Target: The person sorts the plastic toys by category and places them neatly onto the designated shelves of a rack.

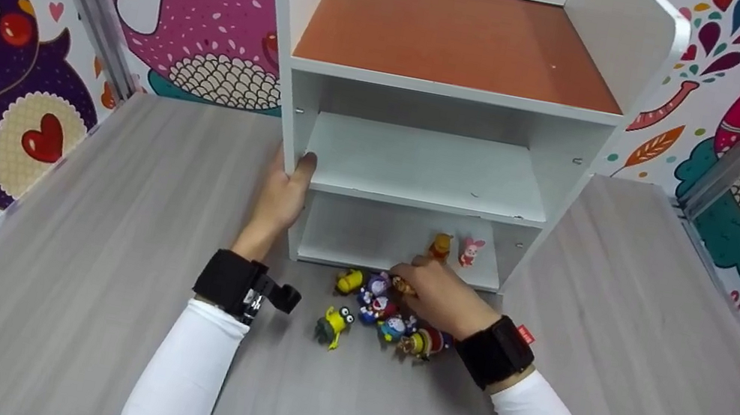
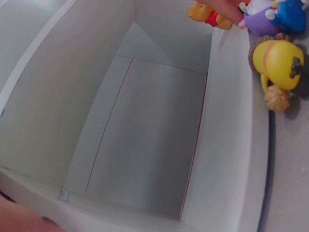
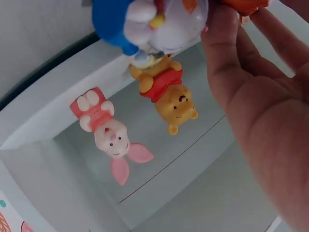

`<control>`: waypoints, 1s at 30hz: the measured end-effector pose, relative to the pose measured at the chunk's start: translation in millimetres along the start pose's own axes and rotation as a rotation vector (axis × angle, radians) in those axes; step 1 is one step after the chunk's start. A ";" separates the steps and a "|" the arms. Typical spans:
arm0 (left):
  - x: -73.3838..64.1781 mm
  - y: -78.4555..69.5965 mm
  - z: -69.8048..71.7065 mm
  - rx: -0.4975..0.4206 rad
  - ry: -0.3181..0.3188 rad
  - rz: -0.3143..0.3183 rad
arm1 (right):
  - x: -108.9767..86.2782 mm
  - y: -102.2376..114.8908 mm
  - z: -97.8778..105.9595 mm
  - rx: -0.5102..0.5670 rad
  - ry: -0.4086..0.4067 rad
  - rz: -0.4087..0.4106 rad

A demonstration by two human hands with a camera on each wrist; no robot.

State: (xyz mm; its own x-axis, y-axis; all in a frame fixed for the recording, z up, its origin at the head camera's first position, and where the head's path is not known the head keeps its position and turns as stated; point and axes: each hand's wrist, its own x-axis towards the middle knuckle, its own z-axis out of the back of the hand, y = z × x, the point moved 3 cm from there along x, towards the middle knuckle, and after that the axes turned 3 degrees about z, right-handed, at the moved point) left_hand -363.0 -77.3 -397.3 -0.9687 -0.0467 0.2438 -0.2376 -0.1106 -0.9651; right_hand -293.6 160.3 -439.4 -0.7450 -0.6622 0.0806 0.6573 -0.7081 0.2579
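Observation:
My left hand grips the left side panel of a white shelf unit, thumb on the inner side. Low in front of the unit, my right hand pinches a small orange toy figure, mostly hidden by the fingers. On the bottom shelf, toward its right, sit a yellow bear figure in a red shirt and a pink piglet figure. Beside the right hand, several toy figures lie clustered on the floor, among them a yellow one and a purple-and-white one.
A yellow-green figure with big eyes lies nearest me, left of a striped figure. Above the bottom shelf are a white middle shelf and a brown top surface. Cartoon-printed walls border the grey wood-look floor.

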 end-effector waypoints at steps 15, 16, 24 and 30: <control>-0.5 2.2 2.7 -0.006 0.011 -0.030 | -4.9 -0.1 26.8 0.104 -0.110 0.090; 0.0 2.1 2.6 -0.006 0.011 -0.032 | -4.8 -1.0 29.1 0.102 -0.121 0.090; 3.4 0.2 -0.4 -0.007 0.006 -0.056 | 2.3 -10.5 44.2 0.174 -0.217 0.049; 2.9 -0.3 -0.5 -0.018 -0.004 -0.057 | 4.1 -19.6 48.3 0.254 -0.210 -0.063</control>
State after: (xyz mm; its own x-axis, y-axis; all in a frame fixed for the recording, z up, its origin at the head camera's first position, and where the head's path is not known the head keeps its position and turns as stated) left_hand -365.8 -76.9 -396.3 -0.9533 -0.0443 0.2988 -0.2937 -0.0951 -0.9512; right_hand -315.0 183.3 -397.6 -0.8075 -0.5358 0.2467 0.5799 -0.6446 0.4982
